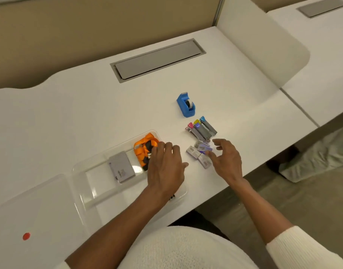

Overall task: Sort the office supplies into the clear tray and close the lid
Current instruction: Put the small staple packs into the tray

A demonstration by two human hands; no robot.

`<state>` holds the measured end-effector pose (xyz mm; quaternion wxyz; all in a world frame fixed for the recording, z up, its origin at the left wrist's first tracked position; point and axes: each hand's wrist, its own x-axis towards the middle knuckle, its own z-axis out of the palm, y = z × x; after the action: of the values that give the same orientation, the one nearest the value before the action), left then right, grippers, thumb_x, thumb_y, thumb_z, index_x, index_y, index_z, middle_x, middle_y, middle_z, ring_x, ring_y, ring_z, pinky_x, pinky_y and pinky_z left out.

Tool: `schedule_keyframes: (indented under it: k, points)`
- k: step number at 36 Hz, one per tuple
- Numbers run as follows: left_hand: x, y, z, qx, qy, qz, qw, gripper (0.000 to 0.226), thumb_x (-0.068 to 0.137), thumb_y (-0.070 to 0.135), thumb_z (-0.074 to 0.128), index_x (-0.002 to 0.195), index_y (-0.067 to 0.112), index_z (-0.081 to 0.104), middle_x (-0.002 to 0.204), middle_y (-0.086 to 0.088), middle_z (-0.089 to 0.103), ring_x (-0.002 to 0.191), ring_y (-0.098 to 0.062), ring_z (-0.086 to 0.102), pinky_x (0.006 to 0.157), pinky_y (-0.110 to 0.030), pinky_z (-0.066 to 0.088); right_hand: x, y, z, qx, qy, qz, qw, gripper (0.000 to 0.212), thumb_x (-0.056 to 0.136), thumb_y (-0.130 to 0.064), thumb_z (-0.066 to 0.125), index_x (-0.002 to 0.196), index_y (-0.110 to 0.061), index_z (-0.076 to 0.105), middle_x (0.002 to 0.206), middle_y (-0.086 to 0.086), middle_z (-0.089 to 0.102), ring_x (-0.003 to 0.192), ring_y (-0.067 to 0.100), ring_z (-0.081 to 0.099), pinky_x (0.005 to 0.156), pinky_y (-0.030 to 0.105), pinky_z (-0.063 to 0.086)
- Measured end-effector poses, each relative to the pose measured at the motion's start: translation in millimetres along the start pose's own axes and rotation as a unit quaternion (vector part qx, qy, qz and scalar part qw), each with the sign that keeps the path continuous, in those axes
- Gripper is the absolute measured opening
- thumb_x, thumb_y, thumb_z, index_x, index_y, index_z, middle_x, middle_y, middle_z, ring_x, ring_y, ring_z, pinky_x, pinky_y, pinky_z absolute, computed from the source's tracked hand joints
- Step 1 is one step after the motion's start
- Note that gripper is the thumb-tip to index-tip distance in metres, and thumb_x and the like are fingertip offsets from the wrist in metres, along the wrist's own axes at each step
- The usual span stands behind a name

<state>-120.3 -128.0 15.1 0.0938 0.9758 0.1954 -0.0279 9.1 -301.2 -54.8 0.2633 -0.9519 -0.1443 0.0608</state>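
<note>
The clear tray (83, 171) lies on the white desk, front left, holding a grey card case (121, 169) and a bundle of orange and black lanyards (144, 149). My left hand (165, 164) rests palm down over the tray's right part, fingers on the lanyards. My right hand (226, 159) hovers with spread fingers over several small clear staple boxes (200, 154), fingertips touching them. Behind these lie several mini staplers (202, 129) with coloured ends. Farther back stands a blue tape dispenser (186, 104). The clear lid (31, 210) lies left of the tray.
A grey cable hatch (157, 60) is set into the desk at the back. A red dot sticker (26, 236) sits on the lid. The desk's front edge runs diagonally right of my right hand; a second desk adjoins at far right.
</note>
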Motion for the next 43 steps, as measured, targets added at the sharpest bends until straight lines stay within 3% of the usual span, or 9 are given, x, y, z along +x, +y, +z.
schedule_keyframes:
  k: [5, 14, 20, 25, 30, 34, 39, 43]
  points:
    - [30, 47, 37, 0.015, -0.072, 0.048, 0.996, 0.08, 0.087, 0.062, 0.071, 0.143, 0.009, 0.051, 0.14, -0.013, 0.058, 0.128, -0.029, 0.053, 0.106, -0.039, 0.046, 13, 7, 7, -0.001, -0.034, -0.023, 0.999, 0.044, 0.086, -0.04, 0.078, 0.125, -0.029, 0.06, 0.121, -0.002, 0.069, 0.102, 0.013, 0.065, 0.079, 0.033, 0.061]
    - [62, 72, 69, -0.05, -0.121, -0.001, 0.991, 0.097, 0.079, 0.065, 0.078, 0.149, 0.011, 0.039, 0.146, -0.013, 0.05, 0.13, -0.027, 0.051, 0.108, -0.037, 0.046, 29, 15, 12, 0.0, -0.066, -0.064, 0.996, 0.043, 0.085, -0.04, 0.078, 0.121, -0.023, 0.063, 0.116, -0.001, 0.068, 0.103, 0.018, 0.062, 0.08, 0.035, 0.058]
    - [65, 81, 82, -0.045, -0.123, -0.029, 0.991, 0.093, 0.08, 0.062, 0.078, 0.148, 0.012, 0.04, 0.146, -0.013, 0.049, 0.131, -0.028, 0.049, 0.105, -0.038, 0.047, 32, 24, 7, 0.031, -0.064, -0.068, 0.995, 0.044, 0.083, -0.043, 0.079, 0.121, -0.026, 0.066, 0.107, -0.001, 0.068, 0.093, 0.015, 0.061, 0.073, 0.031, 0.057]
    - [66, 87, 88, -0.034, -0.122, -0.024, 0.992, 0.079, 0.086, 0.045, 0.079, 0.147, 0.01, 0.04, 0.148, -0.014, 0.045, 0.134, -0.03, 0.045, 0.105, -0.04, 0.046, 23, 36, -8, 0.068, -0.073, -0.056, 0.993, 0.041, 0.087, -0.042, 0.076, 0.122, -0.022, 0.069, 0.109, 0.001, 0.068, 0.089, 0.013, 0.063, 0.077, 0.036, 0.061]
    - [63, 94, 95, -0.033, -0.124, -0.006, 0.992, 0.067, 0.092, 0.033, 0.076, 0.146, 0.011, 0.044, 0.148, -0.015, 0.046, 0.134, -0.031, 0.046, 0.105, -0.04, 0.048, 7, 53, -24, 0.034, -0.054, -0.023, 0.998, 0.042, 0.087, -0.049, 0.074, 0.118, -0.022, 0.066, 0.107, 0.001, 0.066, 0.087, 0.012, 0.064, 0.073, 0.033, 0.061]
    - [60, 95, 101, -0.044, -0.116, -0.002, 0.992, 0.061, 0.09, 0.027, 0.079, 0.141, 0.011, 0.05, 0.146, -0.015, 0.049, 0.13, -0.031, 0.049, 0.097, -0.038, 0.052, -1, 62, -31, 0.01, -0.071, 0.011, 0.997, 0.045, 0.087, -0.047, 0.075, 0.12, -0.017, 0.066, 0.109, 0.005, 0.067, 0.09, 0.015, 0.065, 0.077, 0.034, 0.061]
    - [58, 101, 104, -0.043, -0.128, -0.004, 0.991, 0.058, 0.082, 0.019, 0.085, 0.133, 0.009, 0.059, 0.142, -0.016, 0.051, 0.127, -0.031, 0.051, 0.088, -0.036, 0.056, -5, 63, -31, 0.009, -0.084, 0.018, 0.996, 0.045, 0.086, -0.045, 0.076, 0.119, -0.015, 0.066, 0.106, 0.006, 0.067, 0.087, 0.016, 0.063, 0.069, 0.028, 0.054]
    - [60, 109, 100, -0.037, -0.135, 0.001, 0.99, 0.055, 0.082, 0.01, 0.083, 0.133, 0.007, 0.06, 0.144, -0.019, 0.048, 0.129, -0.034, 0.049, 0.087, -0.038, 0.057, 0, 60, -29, 0.001, -0.094, 0.016, 0.995, 0.045, 0.086, -0.044, 0.076, 0.119, -0.015, 0.064, 0.109, 0.007, 0.065, 0.091, 0.017, 0.063, 0.076, 0.033, 0.06]
